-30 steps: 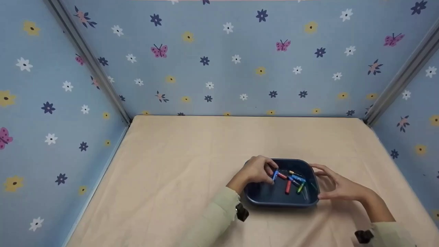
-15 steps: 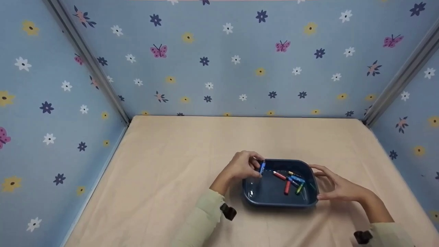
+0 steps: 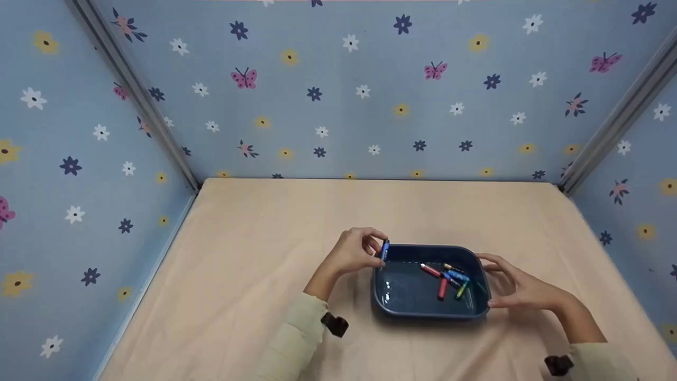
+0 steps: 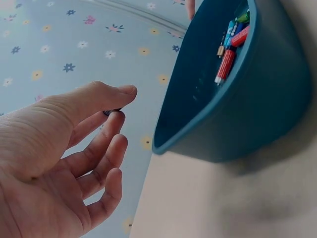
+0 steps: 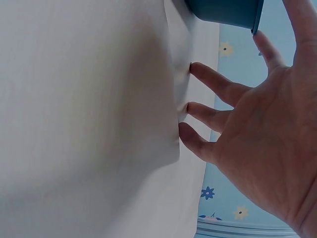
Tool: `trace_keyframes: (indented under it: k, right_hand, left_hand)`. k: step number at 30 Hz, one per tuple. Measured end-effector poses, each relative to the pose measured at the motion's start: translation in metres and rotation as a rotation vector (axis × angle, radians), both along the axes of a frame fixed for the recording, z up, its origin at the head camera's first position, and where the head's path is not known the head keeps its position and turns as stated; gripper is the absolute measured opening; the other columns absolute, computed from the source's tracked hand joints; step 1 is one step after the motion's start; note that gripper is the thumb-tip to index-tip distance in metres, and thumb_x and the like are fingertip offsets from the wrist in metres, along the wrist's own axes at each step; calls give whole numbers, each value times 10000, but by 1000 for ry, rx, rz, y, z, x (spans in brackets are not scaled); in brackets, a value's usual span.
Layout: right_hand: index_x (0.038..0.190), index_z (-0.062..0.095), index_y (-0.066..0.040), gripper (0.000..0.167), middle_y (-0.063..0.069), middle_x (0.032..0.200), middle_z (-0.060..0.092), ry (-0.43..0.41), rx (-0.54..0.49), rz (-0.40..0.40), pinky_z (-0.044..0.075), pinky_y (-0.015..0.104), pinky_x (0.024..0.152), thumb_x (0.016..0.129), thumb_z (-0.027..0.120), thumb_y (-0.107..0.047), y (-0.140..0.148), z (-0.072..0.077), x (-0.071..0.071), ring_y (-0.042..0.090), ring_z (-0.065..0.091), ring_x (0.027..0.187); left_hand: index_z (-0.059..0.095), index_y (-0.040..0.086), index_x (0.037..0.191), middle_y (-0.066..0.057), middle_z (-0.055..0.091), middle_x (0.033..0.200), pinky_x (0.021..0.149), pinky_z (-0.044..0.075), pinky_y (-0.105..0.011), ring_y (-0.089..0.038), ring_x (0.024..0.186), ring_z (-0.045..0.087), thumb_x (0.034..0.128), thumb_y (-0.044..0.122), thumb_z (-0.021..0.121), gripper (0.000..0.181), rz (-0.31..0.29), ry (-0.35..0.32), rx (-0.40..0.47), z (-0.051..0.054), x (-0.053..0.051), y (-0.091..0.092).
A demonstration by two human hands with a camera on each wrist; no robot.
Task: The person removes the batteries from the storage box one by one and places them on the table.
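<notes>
In the head view my left hand (image 3: 349, 254) pinches a small blue battery (image 3: 385, 251) between thumb and fingertips. It is just above the left rim of a dark blue plastic tub (image 3: 412, 304). From the left wrist, only the battery's dark end (image 4: 112, 112) shows behind the thumb. On the tub floor, toward the right, lie several batteries, among them red (image 3: 442, 289), blue (image 3: 458, 275) and green (image 3: 462, 289) ones. My right hand (image 3: 523, 283) has its fingers spread, with index and thumb touching the tub's right side; the right wrist view shows a fingertip at its rim (image 5: 257, 20).
A cream cloth (image 3: 254, 254) with soft creases covers the table under the tub. Blue panels (image 3: 370, 116) with flowers and butterflies stand at the back and both sides, joined by grey metal posts (image 3: 137, 95).
My left hand has carried the blue battery leftward and up, from over the tub's middle to its left rim. My right hand stays at the right side; the other batteries lie almost unchanged.
</notes>
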State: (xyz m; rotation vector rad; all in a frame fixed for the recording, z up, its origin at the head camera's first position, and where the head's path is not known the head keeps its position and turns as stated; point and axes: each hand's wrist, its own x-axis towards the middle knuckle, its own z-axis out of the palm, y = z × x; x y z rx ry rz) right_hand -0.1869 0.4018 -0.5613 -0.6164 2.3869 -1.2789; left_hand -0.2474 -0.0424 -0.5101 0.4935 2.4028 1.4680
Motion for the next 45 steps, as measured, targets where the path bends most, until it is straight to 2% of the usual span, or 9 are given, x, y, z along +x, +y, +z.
trace_keyframes:
  k: [4, 7, 10, 16, 21, 31, 38, 45]
  right_hand:
    - [1769, 323, -168, 1003, 289, 1782, 349, -1, -6, 4, 130, 992, 1134, 939, 882, -97, -2, 0, 0, -163, 430, 1424]
    - [1770, 319, -160, 1002, 294, 1780, 352, -3, -13, 6, 120, 989, 1138, 943, 882, -92, -2, 0, 0, -152, 437, 1431]
    - [1770, 318, -162, 1005, 298, 1777, 354, -8, -10, 5, 113, 988, 1137, 944, 886, -94, -2, 0, 0, -156, 437, 1428]
    - [1759, 334, -171, 1007, 285, 1763, 376, -16, -5, -4, 91, 987, 1141, 930, 903, -104, 0, 2, -1, -183, 422, 1409]
    - [1750, 348, -186, 1007, 287, 1754, 390, -11, 8, -7, 81, 990, 1135, 922, 916, -117, 0, 1, -2, -209, 404, 1396]
    - [1763, 322, -151, 1019, 287, 1737, 392, 14, -10, 18, 112, 981, 1130, 926, 900, -81, 1, -1, -2, -125, 453, 1428]
    - [1764, 320, -182, 1020, 272, 1758, 378, 6, -3, 11, 83, 993, 1125, 929, 898, -97, -1, -1, -2, -162, 421, 1417]
    - [1759, 331, -219, 1003, 237, 1790, 358, -11, 14, -1, 68, 1000, 1128, 934, 892, -123, -1, 0, -1, -194, 405, 1395]
  left_hand:
    - [791, 54, 1314, -163, 820, 1053, 776, 498, -217, -113, 864, 614, 810, -33, 939, 532, 17, 34, -3, -3, 0, -17]
    - [792, 57, 1320, -195, 818, 1077, 786, 500, -231, -116, 868, 616, 823, -37, 931, 524, 46, 35, -10, -4, 0, -29]
    - [789, 69, 1333, -178, 812, 1078, 805, 512, -251, -130, 890, 630, 834, -31, 930, 528, 82, 27, -19, -4, 0, -38]
    - [780, 104, 1360, -135, 817, 1103, 831, 536, -279, -163, 929, 649, 868, 3, 931, 525, 179, 55, -46, -7, -2, -45]
    - [782, 111, 1364, -127, 820, 1100, 802, 522, -265, -153, 907, 638, 870, 26, 936, 525, 243, 80, -51, -17, -4, -47]
    - [777, 73, 1358, -121, 813, 1071, 784, 505, -260, -147, 893, 638, 865, 16, 930, 520, 229, 40, -62, -43, -2, -57]
    - [781, 65, 1349, -114, 812, 1053, 757, 520, -256, -137, 853, 661, 855, -16, 920, 520, 241, 13, -68, -51, -4, -72]
    - [772, 50, 1356, -113, 807, 1059, 809, 585, -279, -146, 891, 711, 849, -52, 918, 537, 226, -24, -97, -58, -5, -82]
